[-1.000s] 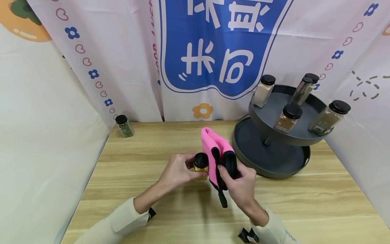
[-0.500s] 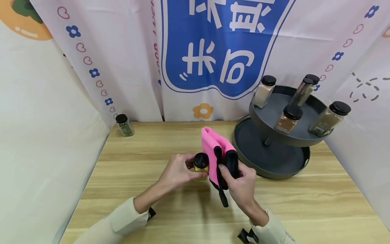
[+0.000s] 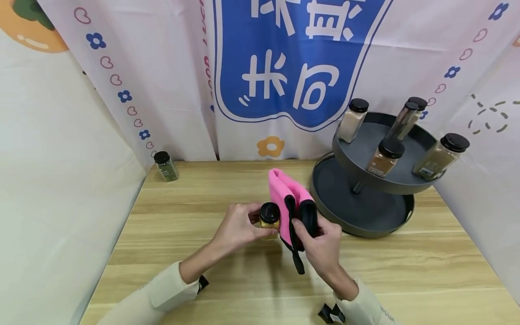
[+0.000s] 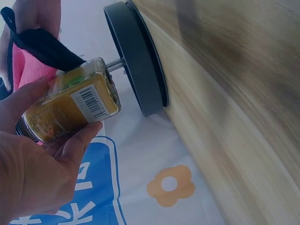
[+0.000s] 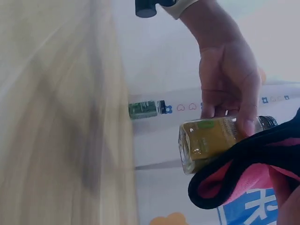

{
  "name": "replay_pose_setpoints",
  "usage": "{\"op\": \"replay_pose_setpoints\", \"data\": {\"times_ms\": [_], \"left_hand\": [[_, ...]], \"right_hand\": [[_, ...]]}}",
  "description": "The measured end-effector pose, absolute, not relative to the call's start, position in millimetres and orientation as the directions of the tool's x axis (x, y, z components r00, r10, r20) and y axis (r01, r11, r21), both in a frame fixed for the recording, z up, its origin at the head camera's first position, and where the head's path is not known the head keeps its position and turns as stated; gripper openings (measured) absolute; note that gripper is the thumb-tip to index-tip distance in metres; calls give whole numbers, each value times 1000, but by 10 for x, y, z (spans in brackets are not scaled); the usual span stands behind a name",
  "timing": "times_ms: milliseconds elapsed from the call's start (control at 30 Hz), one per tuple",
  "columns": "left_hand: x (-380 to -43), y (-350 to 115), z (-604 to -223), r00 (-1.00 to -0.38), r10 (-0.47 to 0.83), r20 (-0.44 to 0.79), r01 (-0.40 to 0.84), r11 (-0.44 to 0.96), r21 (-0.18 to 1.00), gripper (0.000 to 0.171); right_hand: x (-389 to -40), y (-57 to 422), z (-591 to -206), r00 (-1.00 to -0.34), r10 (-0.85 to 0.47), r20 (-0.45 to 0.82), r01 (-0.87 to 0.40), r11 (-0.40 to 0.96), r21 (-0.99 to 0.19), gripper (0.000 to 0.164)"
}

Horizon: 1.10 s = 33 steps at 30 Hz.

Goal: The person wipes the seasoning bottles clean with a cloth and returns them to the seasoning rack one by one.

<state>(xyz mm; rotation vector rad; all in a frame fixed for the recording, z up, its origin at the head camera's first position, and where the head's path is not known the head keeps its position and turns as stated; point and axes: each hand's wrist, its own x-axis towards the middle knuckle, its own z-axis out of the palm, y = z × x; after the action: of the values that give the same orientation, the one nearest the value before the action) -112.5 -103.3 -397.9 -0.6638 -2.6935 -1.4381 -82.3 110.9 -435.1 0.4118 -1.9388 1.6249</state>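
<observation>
My left hand (image 3: 239, 225) grips a square glass spice jar (image 4: 70, 105) with a black lid and yellow-brown contents. The left wrist view shows a barcode label on the jar, which is held up off the table. My right hand (image 3: 322, 243) holds a folded pink cloth (image 3: 280, 187) with black edging, thumb on the near side. The cloth lies right against the jar's side, and in the right wrist view its black edge (image 5: 211, 187) overlaps the jar. A loose black strip of the edging hangs below the right thumb.
A dark grey two-tier round rack (image 3: 353, 219) stands at the back right, with several black-lidded spice jars on its upper tier. A green spice jar (image 3: 166, 168) stands at the back left corner of the wooden table (image 3: 183, 194). A printed curtain (image 3: 174, 90) hangs behind.
Both hands, the jar and the cloth stay almost in place. The view shifts very slightly.
</observation>
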Motion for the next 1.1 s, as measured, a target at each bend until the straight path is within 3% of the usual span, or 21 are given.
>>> {"op": "replay_pose_setpoints", "data": {"times_ms": [67, 200, 267, 333, 500, 567, 667, 733, 833, 967, 1033, 1100], "left_hand": [[-1124, -1034, -3976, -911, 359, 205, 368, 482, 795, 46], [-1124, -1030, -3950, -917, 353, 186, 348, 479, 806, 47], [-1130, -1033, -3945, -918, 353, 179, 343, 485, 805, 47], [-1142, -1040, -3954, -916, 356, 183, 350, 490, 798, 48], [-1172, -1045, -3992, -905, 368, 212, 381, 485, 787, 44], [-1174, -1042, -4000, -902, 372, 220, 389, 478, 787, 43], [-1165, -1041, -3994, -906, 368, 210, 377, 475, 795, 44], [-1159, -1045, -3984, -911, 361, 200, 365, 477, 800, 44], [-1158, -1049, -3983, -911, 361, 198, 363, 479, 799, 43], [-1169, -1047, -4003, -912, 357, 201, 365, 483, 796, 41], [-1170, -1041, -4006, -912, 357, 200, 363, 480, 799, 41], [-1163, -1036, -3995, -915, 353, 195, 355, 478, 804, 42]], "right_hand": [[-829, 1118, -4346, -807, 88, 584, -553, 238, -799, 15], [-839, 1125, -4370, -929, 8, 369, -347, 322, -881, 13], [-839, 1123, -4379, -946, -1, 325, -308, 318, -897, 12], [-836, 1124, -4378, -920, 24, 391, -371, 271, -888, 12], [-836, 1134, -4348, -779, 102, 619, -594, 196, -780, 16], [-833, 1139, -4351, -798, 94, 595, -569, 208, -796, 15], [-822, 1135, -4384, -889, 57, 455, -432, 232, -872, 11], [-815, 1135, -4408, -915, 38, 401, -380, 248, -891, 10], [-807, 1138, -4413, -871, 55, 489, -470, 199, -860, 10], [-822, 1141, -4372, -720, 93, 687, -675, 134, -725, 17], [-829, 1133, -4366, -719, 97, 688, -674, 147, -724, 16], [-830, 1125, -4376, -785, 82, 614, -596, 171, -785, 11]]}}
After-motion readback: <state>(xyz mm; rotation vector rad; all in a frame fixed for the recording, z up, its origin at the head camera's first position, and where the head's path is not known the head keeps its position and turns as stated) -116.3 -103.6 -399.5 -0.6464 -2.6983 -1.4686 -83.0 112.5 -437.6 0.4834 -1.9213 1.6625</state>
